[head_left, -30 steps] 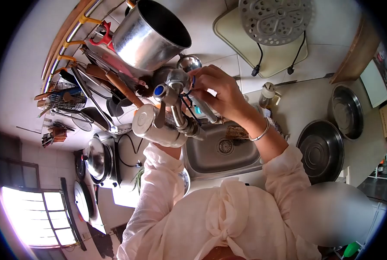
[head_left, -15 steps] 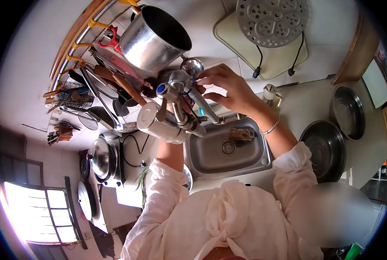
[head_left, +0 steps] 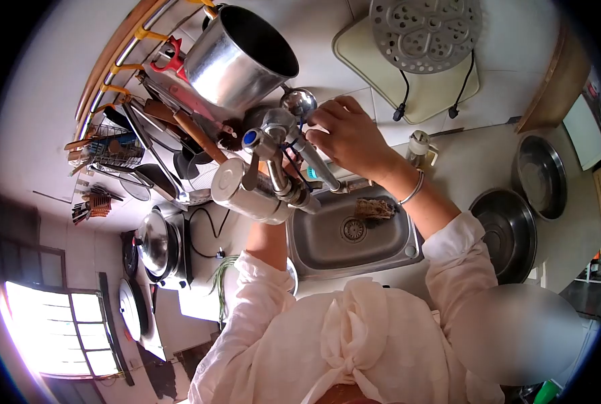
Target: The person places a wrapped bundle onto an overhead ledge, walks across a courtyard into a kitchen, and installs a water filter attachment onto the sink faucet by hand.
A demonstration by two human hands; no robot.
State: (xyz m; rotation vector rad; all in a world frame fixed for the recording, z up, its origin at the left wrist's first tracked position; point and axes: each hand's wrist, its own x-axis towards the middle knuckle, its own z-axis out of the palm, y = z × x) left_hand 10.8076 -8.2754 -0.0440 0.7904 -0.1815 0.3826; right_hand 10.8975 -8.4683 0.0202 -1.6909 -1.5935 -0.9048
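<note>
Above the sink (head_left: 314,259) stands a metal faucet (head_left: 273,158) with a blue-marked knob and a white-and-steel cylinder (head_left: 243,192) on its near side. A dark blue tie or cord (head_left: 302,176) runs around the faucet pipe. My right hand (head_left: 351,138) is at the pipe's right side, thumb and fingers closed together near the blue tie; what lies between the fingertips is too small to tell. My left hand (head_left: 291,163) is mostly hidden behind the faucet and cylinder, with only a bit of the fingers showing.
A steel pot (head_left: 240,60) and ladle (head_left: 298,101) hang above on the left, beside utensils (head_left: 196,138). Brown scrubbing fibre (head_left: 374,209) lies in the sink. Two metal basins (head_left: 506,236) (head_left: 540,176) and a glass bottle (head_left: 418,148) stand right. A lidded pan (head_left: 153,244) sits left.
My right hand moved off the tie with its fingers apart, then came back toward the pipe with its fingers closed together. The view has shifted slightly.
</note>
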